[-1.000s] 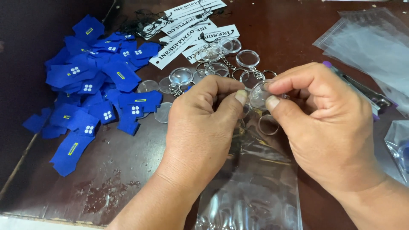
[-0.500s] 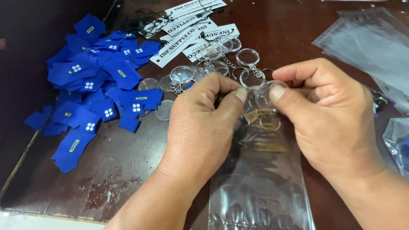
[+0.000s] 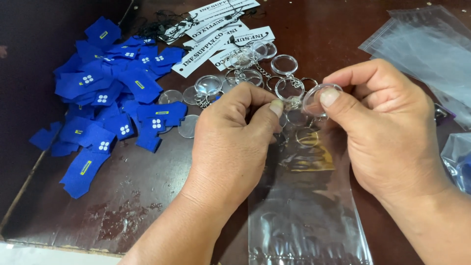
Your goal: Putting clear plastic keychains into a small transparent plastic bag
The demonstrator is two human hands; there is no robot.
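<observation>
1. The right hand [image 3: 387, 130] pinches a round, clear plastic keychain disc [image 3: 316, 99] between thumb and forefinger, its fingers clamped on the disc's rim.
2. The left hand [image 3: 233, 142] sits just beside the disc, thumb and forefinger pressed together at a small metal chain [image 3: 293, 104] that hangs next to it; whether they truly grip the chain I cannot tell.
3. The disc is held above the top end of a long, clear plastic bag [image 3: 306, 216] that lies flat on the dark reddish-brown wooden table [image 3: 137, 196], under both hands.
4. A metal split ring [image 3: 308, 138] shows below the disc, over the bag's top end.
5. Beyond the disc, farther from the person, lies a loose cluster of clear round keychains with chains and rings [image 3: 240, 73].
6. Past that cluster lie white printed paper tags [image 3: 216, 29] with black strings.
7. Well to the left of the disc lies a heap of blue fabric cut-outs shaped like small shirts [image 3: 110, 95].
8. To the right of the disc, a stack of clear plastic bags [image 3: 427, 46] lies at the table's far corner.
</observation>
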